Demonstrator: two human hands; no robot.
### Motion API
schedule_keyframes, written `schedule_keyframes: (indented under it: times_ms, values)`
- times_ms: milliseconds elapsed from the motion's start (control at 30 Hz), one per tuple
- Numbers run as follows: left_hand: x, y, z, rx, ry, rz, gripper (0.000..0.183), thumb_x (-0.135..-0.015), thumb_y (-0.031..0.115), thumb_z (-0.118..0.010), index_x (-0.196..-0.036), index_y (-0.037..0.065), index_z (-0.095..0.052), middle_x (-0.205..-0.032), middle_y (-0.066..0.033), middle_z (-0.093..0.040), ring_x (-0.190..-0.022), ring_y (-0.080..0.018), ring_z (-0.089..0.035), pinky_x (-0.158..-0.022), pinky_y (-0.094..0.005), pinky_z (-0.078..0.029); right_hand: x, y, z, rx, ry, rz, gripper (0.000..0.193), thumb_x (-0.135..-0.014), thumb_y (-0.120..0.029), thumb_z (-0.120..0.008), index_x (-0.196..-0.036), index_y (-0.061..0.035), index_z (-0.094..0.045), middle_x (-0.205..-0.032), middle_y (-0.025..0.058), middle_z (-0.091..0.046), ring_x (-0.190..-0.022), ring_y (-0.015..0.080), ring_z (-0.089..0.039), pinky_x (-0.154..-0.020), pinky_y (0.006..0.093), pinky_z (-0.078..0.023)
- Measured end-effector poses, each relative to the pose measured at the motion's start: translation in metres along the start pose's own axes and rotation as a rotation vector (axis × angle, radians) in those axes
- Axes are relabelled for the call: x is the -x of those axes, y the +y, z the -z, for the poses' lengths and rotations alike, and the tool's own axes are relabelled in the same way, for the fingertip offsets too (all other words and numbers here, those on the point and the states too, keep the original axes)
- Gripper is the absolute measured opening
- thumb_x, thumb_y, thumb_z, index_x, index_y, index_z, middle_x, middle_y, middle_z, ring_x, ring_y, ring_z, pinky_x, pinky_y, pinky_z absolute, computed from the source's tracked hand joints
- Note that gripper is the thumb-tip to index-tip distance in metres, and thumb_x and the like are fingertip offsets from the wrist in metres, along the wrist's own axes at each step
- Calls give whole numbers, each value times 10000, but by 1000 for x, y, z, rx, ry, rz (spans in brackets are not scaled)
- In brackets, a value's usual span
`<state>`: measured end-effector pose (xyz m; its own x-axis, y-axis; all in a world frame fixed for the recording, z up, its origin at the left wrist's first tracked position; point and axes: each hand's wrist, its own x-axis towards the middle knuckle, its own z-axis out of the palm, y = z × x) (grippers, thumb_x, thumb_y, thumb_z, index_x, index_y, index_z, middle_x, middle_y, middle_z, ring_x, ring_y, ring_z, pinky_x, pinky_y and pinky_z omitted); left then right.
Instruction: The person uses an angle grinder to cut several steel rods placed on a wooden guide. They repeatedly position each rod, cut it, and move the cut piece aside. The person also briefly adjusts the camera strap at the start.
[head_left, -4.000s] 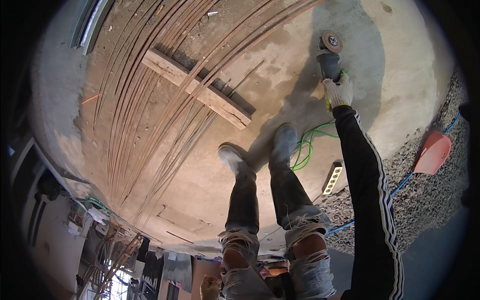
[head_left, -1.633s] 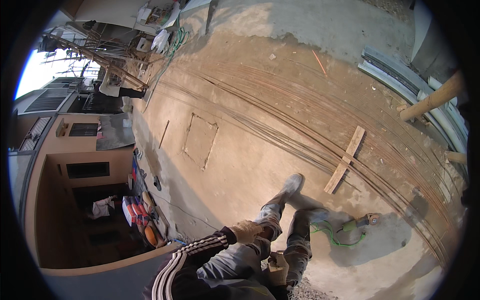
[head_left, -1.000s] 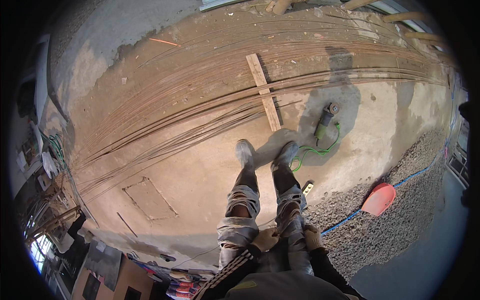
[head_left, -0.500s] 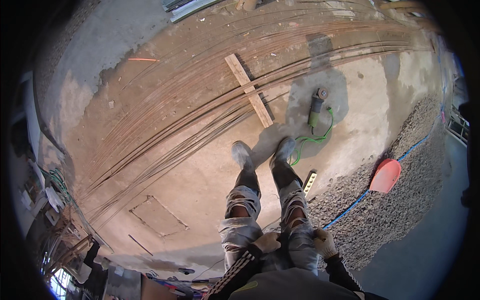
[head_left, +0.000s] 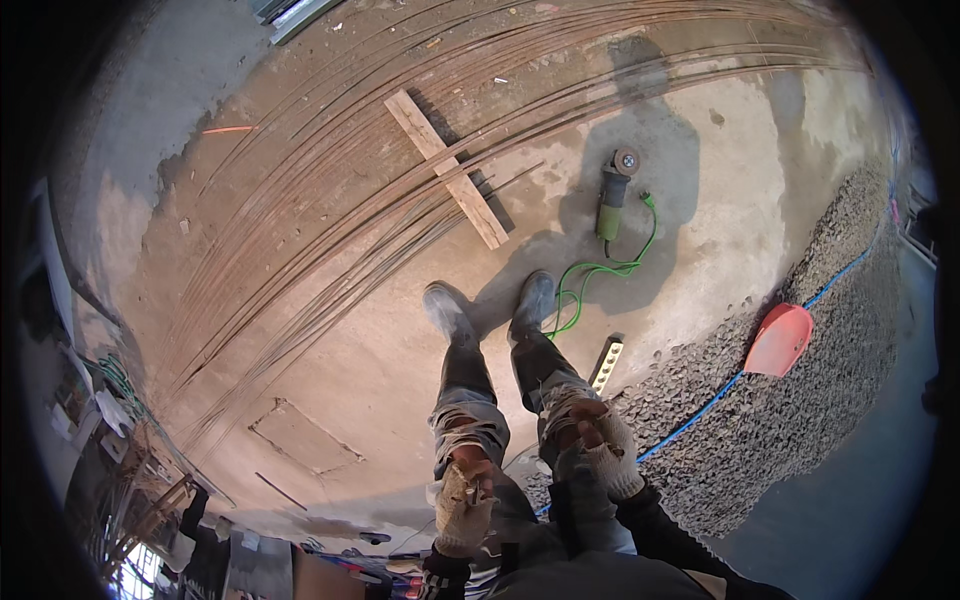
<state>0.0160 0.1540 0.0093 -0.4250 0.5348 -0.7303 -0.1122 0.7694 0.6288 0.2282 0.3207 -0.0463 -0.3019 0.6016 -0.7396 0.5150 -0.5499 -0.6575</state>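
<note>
My left hand [head_left: 464,508], in a worn cream knit glove with bare fingertips, is held low over my left knee. Its fingers are curled together, and whatever they may pinch is too small to make out. My right hand [head_left: 610,455], gloved the same way, is by my right knee with its fingers bent inward; I cannot make out anything in them. Beyond my boots an angle grinder [head_left: 612,200] lies on the concrete, its disc end pointing away from me. A green cord [head_left: 580,278] with a plug curls beside it. A power strip [head_left: 606,364] lies right of my right leg.
Long thin steel rods [head_left: 340,255] stretch across the floor, some passing over a wooden plank [head_left: 430,145]. To the right is a gravel heap [head_left: 710,440] with a red scoop-like pan [head_left: 780,340] and a blue hose [head_left: 700,415]. Clutter [head_left: 120,480] fills the lower left.
Both hands have risen from near my hips to in front of my knees, fingers now curled in view. The floor scene has shifted slightly left as my head moved.
</note>
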Motion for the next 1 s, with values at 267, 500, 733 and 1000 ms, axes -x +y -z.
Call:
schedule_keyframes:
  times_ms: [267, 500, 733, 1000]
  values:
    - [-24, -67, -14, -336, 148, 334, 343, -839, 83, -660, -1173, 5, -646, -1160, -231, -671, -1021, -415, -676, -894, -483, -545, 5, 78, -94, 231, -291, -182, 480, -882, -108, -595, -1354, -25, -610, -1160, 244, -668, -919, 322, -685, -821, 381, -541]
    - [-13, -84, -24, -331, 209, 447, 148, -850, 88, -664, -961, -8, -677, -908, -213, -712, -868, -423, -696, -832, -474, -558, 3, 116, -82, 66, -352, -199, 250, -874, -93, -642, -1111, -13, -663, -798, 86, -626, -733, 162, -553, -691, 342, -482]
    - [-6, -76, -15, -225, 95, 289, 84, -830, 29, -637, -899, -18, -647, -880, -204, -673, -832, -372, -691, -770, -399, -526, 13, 101, -50, -91, -579, -295, 63, -992, -57, -629, -1035, -22, -656, -899, -10, -574, -822, 78, -520, -736, 258, -433]
    - [-7, -69, 4, -193, -116, 360, 92, -814, 19, -636, -898, -4, -608, -823, -185, -616, -757, -334, -637, -708, -397, -498, 16, 112, -45, -179, -595, -379, 90, -967, -74, -654, -1008, 6, -665, -899, 31, -620, -829, 98, -564, -729, 292, -461]
